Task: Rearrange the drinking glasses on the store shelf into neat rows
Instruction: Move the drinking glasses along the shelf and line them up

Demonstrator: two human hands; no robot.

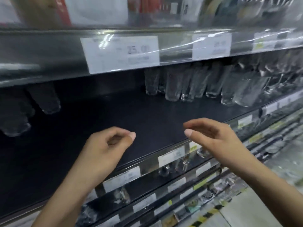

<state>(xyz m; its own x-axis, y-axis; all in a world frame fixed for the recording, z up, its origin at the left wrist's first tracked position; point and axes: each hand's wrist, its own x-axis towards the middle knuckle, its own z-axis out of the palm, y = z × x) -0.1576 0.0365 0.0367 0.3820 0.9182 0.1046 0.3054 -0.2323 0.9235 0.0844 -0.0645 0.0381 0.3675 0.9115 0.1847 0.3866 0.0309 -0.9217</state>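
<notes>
Fingers (131,135) loosely curled, near shelf (147,122) edge, glasses (172,86) behind

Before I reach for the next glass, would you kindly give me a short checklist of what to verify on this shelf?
1. Left hand free: ok, fingers loosely curled, holding nothing.
2. Right hand free: ok, fingers relaxed, holding nothing.
3. Room on the shelf for rows: ok, the dark surface ahead of both hands is bare.
4. Right glasses in neat rows: not ok, they stand bunched and staggered at the back.
5. Left glasses lined up: cannot tell, too blurred.
6. Chips or cracks: cannot tell, too blurred.
</notes>
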